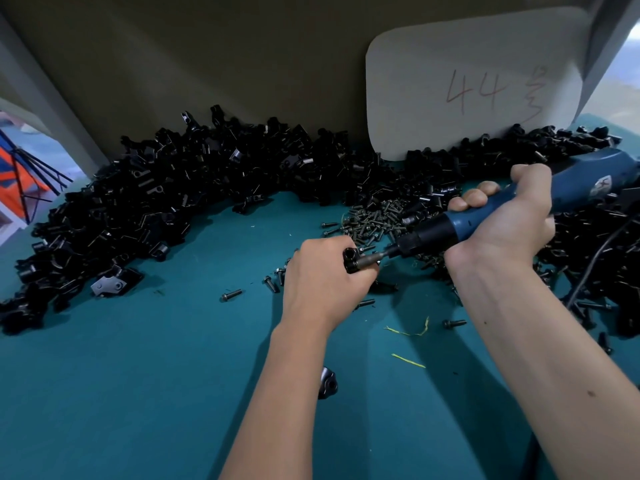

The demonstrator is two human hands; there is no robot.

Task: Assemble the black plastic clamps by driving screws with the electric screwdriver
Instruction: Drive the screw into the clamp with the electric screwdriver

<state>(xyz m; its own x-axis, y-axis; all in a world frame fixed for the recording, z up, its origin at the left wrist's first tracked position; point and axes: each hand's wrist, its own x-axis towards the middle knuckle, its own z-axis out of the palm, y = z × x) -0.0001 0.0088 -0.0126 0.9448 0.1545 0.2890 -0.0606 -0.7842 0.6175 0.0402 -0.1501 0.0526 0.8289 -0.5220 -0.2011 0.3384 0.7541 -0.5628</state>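
Head view: a teal table (138,393) is seen, backed by a tan board (242,64) against which a white card (467,88) marked "44" in red is leaned. No bins or trays are seen; the parts are heaped loose on the table. A large curved pile of black clamps (156,192) is spread from the left edge round to the far right, and a smaller heap of screws (374,220) is lain just beyond the hands. Stray screws are scattered near the left hand, and one clamp (327,382) is partly hidden beneath the left forearm.

The blue screwdriver (485,216) is gripped by the right hand (509,230), all fingers wrapped tightly round its body, the thumb raised on top. Its bit is pointed leftward and is set against a clamp in hand (351,261). That clamp is pinched by the left hand (322,282), fingers curled closed about it, only its upper end being shown above the thumb and forefinger.
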